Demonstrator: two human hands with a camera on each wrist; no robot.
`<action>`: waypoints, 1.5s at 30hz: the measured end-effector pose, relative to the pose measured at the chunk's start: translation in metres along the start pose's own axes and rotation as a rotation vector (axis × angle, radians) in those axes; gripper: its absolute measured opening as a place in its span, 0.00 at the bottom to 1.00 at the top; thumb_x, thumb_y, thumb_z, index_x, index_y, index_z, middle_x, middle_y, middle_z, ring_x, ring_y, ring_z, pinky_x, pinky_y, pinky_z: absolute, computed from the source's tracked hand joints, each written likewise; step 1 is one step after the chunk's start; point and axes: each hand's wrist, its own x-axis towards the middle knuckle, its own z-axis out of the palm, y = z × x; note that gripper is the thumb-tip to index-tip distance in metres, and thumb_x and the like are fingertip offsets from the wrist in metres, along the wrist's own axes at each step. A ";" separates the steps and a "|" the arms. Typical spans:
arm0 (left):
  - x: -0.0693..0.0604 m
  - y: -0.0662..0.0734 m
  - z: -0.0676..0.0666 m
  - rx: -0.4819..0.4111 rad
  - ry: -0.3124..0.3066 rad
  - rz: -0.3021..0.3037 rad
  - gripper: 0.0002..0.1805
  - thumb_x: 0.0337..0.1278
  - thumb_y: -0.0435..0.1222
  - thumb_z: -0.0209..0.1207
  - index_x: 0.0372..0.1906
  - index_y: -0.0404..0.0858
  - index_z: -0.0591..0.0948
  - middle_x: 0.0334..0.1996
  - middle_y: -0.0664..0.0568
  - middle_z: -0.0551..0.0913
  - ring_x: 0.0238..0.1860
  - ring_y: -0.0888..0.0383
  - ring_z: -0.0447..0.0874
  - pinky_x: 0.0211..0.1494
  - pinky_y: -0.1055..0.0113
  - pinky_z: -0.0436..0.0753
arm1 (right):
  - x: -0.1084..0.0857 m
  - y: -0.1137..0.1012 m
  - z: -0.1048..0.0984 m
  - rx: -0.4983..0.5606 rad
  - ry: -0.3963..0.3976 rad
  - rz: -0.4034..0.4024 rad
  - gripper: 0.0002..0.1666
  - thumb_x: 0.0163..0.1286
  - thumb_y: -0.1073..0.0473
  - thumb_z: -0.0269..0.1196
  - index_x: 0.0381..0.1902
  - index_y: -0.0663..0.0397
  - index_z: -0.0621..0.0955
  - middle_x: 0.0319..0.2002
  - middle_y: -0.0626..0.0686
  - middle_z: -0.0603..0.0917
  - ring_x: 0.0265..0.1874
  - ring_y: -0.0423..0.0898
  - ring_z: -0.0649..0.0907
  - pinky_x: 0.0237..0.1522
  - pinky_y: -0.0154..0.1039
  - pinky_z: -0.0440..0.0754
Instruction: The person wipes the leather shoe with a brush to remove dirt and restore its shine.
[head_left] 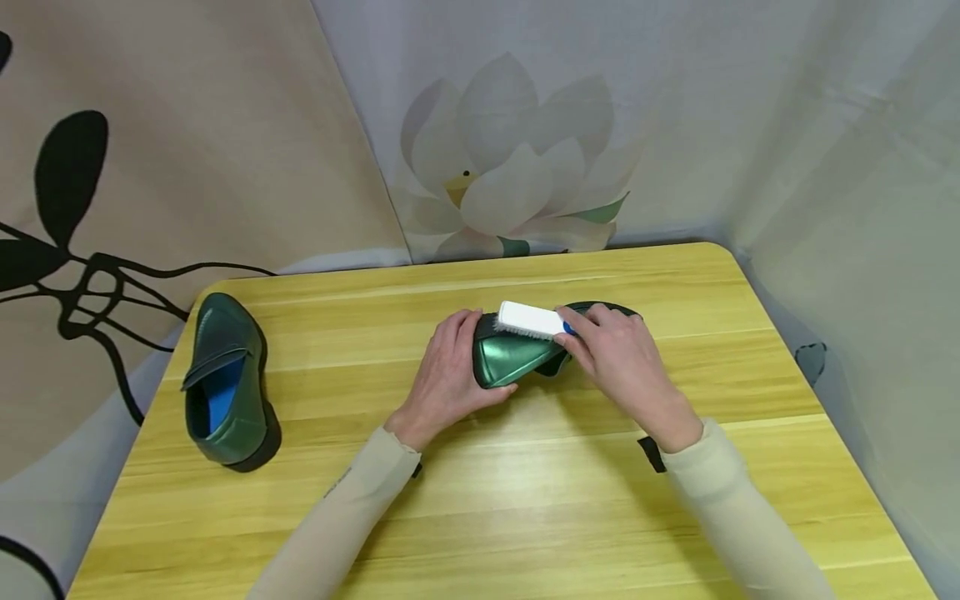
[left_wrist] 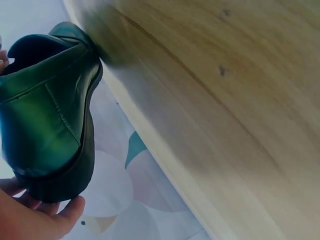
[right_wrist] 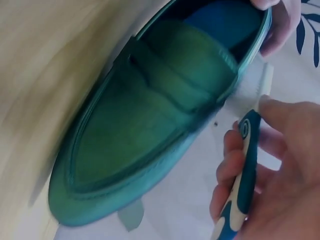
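Observation:
A green loafer (head_left: 513, 357) is held above the table by my left hand (head_left: 448, 375), which grips it at the heel; the left wrist view shows fingers under the heel's dark sole (left_wrist: 62, 185). My right hand (head_left: 626, 367) holds a brush with a white head (head_left: 528, 320), bristles down against the side of the shoe. In the right wrist view the fingers curl round the blue and white handle (right_wrist: 245, 175), and the shoe's toe (right_wrist: 85, 205) points away from the left hand.
Another green loafer (head_left: 238, 392) with a blue insole stands at the left of the wooden table (head_left: 360, 533). Behind the table's back edge hangs a curtain (head_left: 645, 125) printed with a large flower.

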 end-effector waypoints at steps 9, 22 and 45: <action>0.000 0.001 -0.001 0.011 0.005 0.001 0.60 0.35 0.59 0.79 0.71 0.30 0.68 0.64 0.36 0.71 0.62 0.41 0.72 0.63 0.47 0.77 | -0.014 0.044 -0.014 -0.067 0.002 0.173 0.23 0.76 0.49 0.64 0.61 0.56 0.85 0.34 0.61 0.84 0.25 0.56 0.79 0.27 0.52 0.71; 0.001 0.002 -0.001 0.040 0.009 0.032 0.60 0.35 0.59 0.79 0.71 0.29 0.68 0.64 0.36 0.72 0.62 0.41 0.72 0.63 0.48 0.78 | -0.029 0.064 -0.015 -0.074 0.092 0.254 0.24 0.73 0.48 0.64 0.57 0.58 0.87 0.31 0.61 0.84 0.22 0.56 0.79 0.24 0.51 0.69; 0.003 0.002 0.000 0.010 -0.012 0.000 0.60 0.34 0.58 0.81 0.71 0.30 0.67 0.65 0.36 0.71 0.63 0.41 0.71 0.65 0.46 0.76 | -0.025 0.053 -0.009 -0.030 0.072 0.264 0.24 0.75 0.47 0.63 0.59 0.56 0.86 0.33 0.60 0.85 0.23 0.54 0.79 0.26 0.50 0.71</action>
